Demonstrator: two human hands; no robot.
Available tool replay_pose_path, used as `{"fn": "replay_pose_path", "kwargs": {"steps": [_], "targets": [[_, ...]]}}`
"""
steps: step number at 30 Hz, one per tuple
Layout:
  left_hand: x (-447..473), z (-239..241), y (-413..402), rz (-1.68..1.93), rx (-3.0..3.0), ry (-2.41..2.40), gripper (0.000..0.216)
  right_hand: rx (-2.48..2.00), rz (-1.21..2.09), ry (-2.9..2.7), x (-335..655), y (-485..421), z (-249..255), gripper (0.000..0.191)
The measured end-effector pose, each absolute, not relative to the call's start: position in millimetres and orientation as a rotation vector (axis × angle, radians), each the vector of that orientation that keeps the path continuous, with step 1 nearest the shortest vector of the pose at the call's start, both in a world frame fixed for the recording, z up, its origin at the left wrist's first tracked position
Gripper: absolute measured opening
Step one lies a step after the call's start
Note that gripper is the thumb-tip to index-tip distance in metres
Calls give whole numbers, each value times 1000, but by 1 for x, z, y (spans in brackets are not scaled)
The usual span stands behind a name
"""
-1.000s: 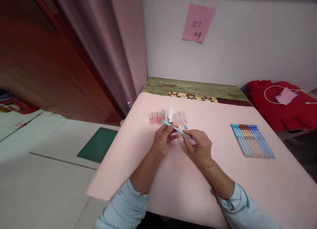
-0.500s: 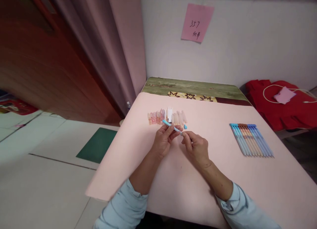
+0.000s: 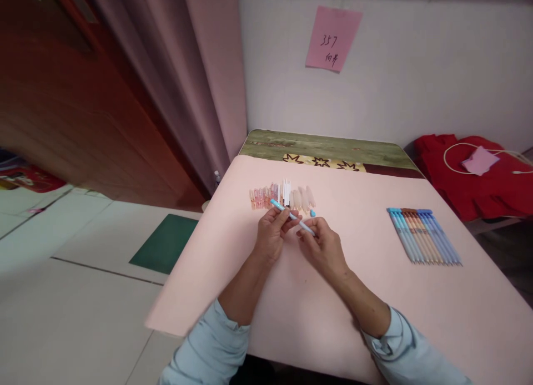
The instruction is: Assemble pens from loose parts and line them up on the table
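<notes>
A light blue pen [image 3: 293, 216] slants between my hands above the table. Around its bright blue upper part, the fingers of my left hand [image 3: 270, 232] are closed. My right hand [image 3: 327, 246] pinches the paler lower end, which reaches past the fingertips. Just beyond the hands lies a small blue cap-like piece [image 3: 312, 213]. Behind the pen is a row of small parts: pinkish glittery tubes [image 3: 260, 198], thin white refill-like sticks [image 3: 286, 192] and pale translucent tapered pieces [image 3: 303, 198].
Several pens [image 3: 425, 236] in light blue, brown and darker blue lie side by side at the right of the pink-covered table [image 3: 266, 318]. A red cloth [image 3: 508, 191] with a white cable is beyond the right edge. A green mat [image 3: 164, 243] lies on the floor at left.
My right hand has shifted slightly left along the pen, and more of its pale lower end now shows. The left hand still holds the upper part.
</notes>
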State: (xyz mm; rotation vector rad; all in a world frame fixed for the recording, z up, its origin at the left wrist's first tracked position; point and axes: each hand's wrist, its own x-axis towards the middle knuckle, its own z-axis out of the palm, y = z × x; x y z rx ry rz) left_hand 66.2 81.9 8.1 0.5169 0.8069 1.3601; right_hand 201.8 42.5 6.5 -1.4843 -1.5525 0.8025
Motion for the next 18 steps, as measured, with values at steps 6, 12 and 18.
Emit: {"fn": "replay_pose_path", "kwargs": {"steps": [6,12,18], "targets": [[66,13,80,1310,545,773,29,-1482,774,-1526,204,42,12,25],[66,19,77,1254,541,767,31,-1396,1231,-1320,203,47,7,51],[64,13,81,1339,544,822,32,-1405,1126,-1394,203,46,4,40]]}}
